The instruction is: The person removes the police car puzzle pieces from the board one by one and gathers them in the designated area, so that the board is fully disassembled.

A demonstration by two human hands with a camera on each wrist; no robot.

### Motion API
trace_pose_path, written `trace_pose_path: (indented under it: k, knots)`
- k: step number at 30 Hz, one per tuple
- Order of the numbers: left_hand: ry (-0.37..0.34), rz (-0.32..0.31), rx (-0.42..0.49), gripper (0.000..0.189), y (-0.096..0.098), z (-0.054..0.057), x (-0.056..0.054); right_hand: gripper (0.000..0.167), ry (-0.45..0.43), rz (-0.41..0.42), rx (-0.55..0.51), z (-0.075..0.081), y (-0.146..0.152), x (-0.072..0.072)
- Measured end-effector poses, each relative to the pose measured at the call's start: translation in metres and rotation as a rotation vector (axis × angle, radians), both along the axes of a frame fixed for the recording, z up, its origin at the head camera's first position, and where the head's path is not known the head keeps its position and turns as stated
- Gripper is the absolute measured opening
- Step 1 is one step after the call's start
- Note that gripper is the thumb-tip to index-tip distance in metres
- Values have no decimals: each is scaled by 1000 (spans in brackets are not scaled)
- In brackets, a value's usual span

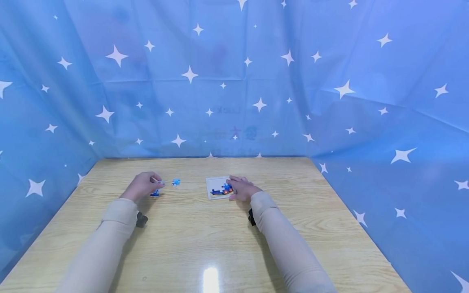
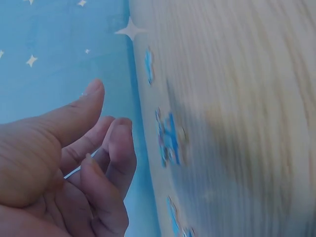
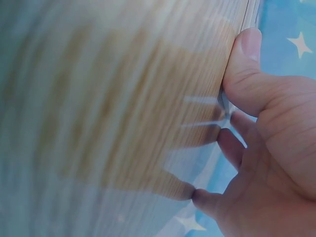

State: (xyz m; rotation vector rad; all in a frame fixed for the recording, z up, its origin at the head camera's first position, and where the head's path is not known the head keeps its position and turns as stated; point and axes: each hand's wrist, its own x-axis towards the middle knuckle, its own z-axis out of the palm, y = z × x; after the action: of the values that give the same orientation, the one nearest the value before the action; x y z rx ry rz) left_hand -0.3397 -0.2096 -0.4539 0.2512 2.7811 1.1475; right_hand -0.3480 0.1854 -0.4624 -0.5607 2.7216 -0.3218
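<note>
My left hand is over loose blue jigsaw pieces on the left of the table. In the left wrist view its thumb stands apart from loosely bent fingers, with nothing between them. A blue piece lies just under that hand, and another piece lies to its right. My right hand rests at the right side of a white-edged puzzle board, covering part of it. Its thumb lies along the board's edge while other fingertips touch the table. Joined pieces on the board show a dark blue and red vehicle-like picture.
The light wooden table reaches back to a blue curtain with white stars, which also stands along both sides. Black wrist cameras sit beneath the sleeves. A bright reflection shows on the near part of the tabletop.
</note>
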Motion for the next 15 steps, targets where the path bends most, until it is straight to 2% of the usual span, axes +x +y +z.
trace_pose_path:
  k: [3,9,15]
  knots:
    - [5,-32,16,38,8,3,0,76,4,-2,-1,-1,-1,-1]
    - [-5,-53,38,37,26,7,0,76,7,-9,-2,-2,-1,-2]
    - [14,-96,49,32,47,4,-3,77,1,-12,3,-1,-1,-1]
